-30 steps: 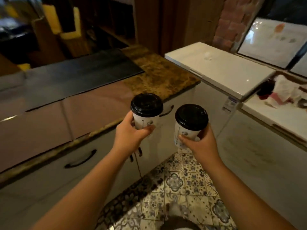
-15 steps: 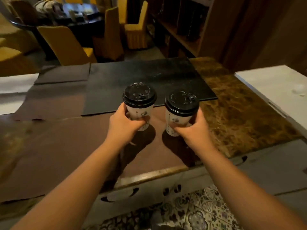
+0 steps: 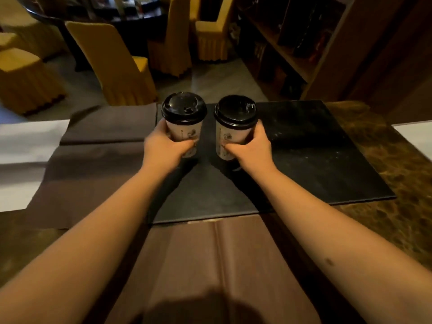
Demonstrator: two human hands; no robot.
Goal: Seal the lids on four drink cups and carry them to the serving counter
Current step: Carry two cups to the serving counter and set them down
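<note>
Two white paper cups with black lids are side by side over the black mat (image 3: 315, 160) on the counter. My left hand (image 3: 163, 148) is wrapped around the left cup (image 3: 183, 127). My right hand (image 3: 251, 149) grips the right cup (image 3: 233, 132). Both cups stand upright with lids on, a small gap between them. I cannot tell whether their bases touch the mat; my hands hide them.
Brown paper sheets (image 3: 98, 160) cover the counter to the left and near me, with white sheets (image 3: 23, 146) at the far left. Brown marble counter (image 3: 397, 171) shows at right. Beyond the counter stand yellow-covered chairs (image 3: 112, 64) and a wooden shelf (image 3: 292, 50).
I have turned from the cabinet side to face the counter. Both hands have carried the cups forward, from over the brown paper to over the black mat.
</note>
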